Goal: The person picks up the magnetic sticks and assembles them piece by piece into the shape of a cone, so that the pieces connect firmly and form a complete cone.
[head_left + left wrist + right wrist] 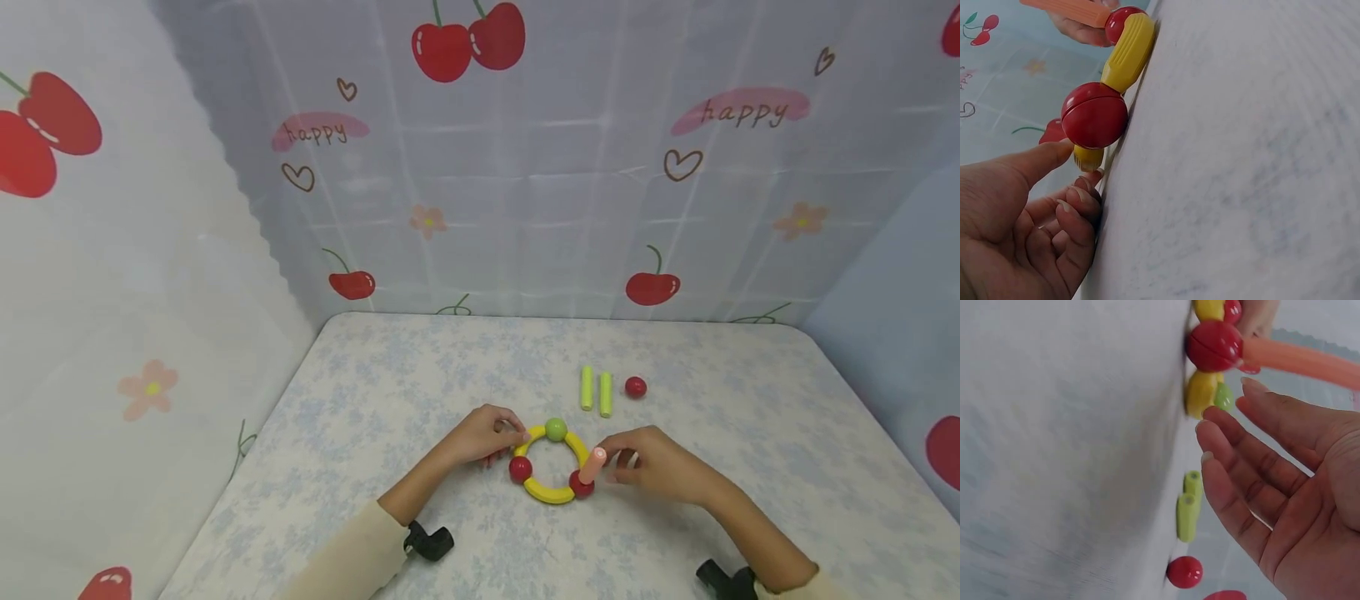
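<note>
A ring of yellow curved pieces (pixel 549 493) joined by balls lies on the table in the head view. One ball is green (pixel 556 429); two are red, at the left (pixel 520 469) and right (pixel 577 488). From the right red ball an orange stick (pixel 593 465) rises at a slant. My left hand (pixel 487 435) pinches the ring's left yellow piece (pixel 1088 157) between thumb and index finger, just beside a red ball (pixel 1094 115). Beside the orange stick, my right hand (pixel 651 462) has loosely bent fingers with nothing between them, as the right wrist view shows.
Beyond the ring lie two light green sticks (pixel 587 388) side by side, with a loose red ball (pixel 636 387) to their right. A cherry-patterned curtain (pixel 480 250) hangs behind the table (pixel 390 375), and another sheet stands along its left side.
</note>
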`<action>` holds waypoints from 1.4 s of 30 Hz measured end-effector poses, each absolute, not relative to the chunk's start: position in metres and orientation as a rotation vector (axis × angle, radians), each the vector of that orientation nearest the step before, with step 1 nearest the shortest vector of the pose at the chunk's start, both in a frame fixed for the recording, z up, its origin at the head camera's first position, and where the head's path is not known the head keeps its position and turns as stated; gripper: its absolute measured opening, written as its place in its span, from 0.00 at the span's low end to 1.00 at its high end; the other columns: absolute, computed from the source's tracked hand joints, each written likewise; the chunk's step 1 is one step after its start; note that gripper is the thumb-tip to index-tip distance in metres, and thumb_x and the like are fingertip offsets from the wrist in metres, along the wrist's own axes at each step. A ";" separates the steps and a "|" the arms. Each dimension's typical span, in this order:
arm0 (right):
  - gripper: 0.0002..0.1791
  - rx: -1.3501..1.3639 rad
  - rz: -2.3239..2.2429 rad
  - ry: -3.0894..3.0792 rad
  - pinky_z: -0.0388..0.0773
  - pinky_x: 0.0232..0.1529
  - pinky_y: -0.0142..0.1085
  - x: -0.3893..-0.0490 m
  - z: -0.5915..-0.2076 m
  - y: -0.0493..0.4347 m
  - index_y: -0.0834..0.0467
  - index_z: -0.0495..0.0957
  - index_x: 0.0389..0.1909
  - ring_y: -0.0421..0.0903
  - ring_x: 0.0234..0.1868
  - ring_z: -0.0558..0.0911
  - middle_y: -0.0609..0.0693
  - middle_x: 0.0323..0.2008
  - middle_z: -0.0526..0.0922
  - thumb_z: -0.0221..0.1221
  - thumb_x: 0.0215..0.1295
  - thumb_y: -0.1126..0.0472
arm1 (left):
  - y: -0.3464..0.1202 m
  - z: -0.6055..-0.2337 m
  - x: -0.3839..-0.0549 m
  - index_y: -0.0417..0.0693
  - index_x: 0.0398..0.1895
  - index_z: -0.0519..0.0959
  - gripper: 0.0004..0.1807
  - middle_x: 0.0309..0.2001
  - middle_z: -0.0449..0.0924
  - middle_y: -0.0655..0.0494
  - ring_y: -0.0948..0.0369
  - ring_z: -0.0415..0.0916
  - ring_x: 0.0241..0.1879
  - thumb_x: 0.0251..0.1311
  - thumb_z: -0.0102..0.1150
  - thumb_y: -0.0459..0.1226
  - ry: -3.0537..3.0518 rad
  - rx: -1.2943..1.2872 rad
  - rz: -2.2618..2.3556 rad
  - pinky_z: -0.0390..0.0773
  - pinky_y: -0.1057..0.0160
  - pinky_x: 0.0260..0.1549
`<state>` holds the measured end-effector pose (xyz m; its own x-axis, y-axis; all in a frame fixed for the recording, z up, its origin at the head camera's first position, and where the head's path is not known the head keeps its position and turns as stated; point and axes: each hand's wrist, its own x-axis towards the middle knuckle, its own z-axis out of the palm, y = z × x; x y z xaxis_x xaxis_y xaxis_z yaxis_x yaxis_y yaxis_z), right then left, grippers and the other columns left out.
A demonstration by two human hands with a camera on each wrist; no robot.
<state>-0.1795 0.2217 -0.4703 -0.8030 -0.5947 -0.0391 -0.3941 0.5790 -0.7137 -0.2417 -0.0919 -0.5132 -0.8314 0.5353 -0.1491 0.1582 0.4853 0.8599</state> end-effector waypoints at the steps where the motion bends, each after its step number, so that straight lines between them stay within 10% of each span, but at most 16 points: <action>1: 0.15 -0.784 -1.041 2.572 0.82 0.35 0.32 -0.182 -0.468 0.223 0.52 0.86 0.50 0.38 0.36 0.81 0.43 0.43 0.86 0.69 0.62 0.67 | -0.092 -0.513 -0.242 0.52 0.43 0.85 0.11 0.18 0.78 0.52 0.61 0.69 0.11 0.67 0.66 0.47 2.334 0.581 1.292 0.71 0.67 0.11; 21: 0.13 -0.066 -0.885 3.041 0.77 0.26 0.37 -0.244 -0.484 0.215 0.64 0.86 0.42 0.47 0.31 0.80 0.55 0.34 0.85 0.70 0.64 0.58 | -0.094 -0.517 -0.239 0.55 0.35 0.86 0.08 0.14 0.74 0.55 0.62 0.67 0.11 0.63 0.70 0.47 2.331 0.581 1.281 0.70 0.67 0.11; 42: 0.16 0.082 -0.729 2.927 0.67 0.20 0.35 -0.258 -0.487 0.207 0.59 0.80 0.26 0.46 0.22 0.71 0.49 0.21 0.75 0.67 0.65 0.52 | -0.096 -0.517 -0.237 0.55 0.26 0.88 0.09 0.15 0.75 0.56 0.64 0.66 0.11 0.61 0.72 0.46 2.334 0.583 1.278 0.69 0.68 0.12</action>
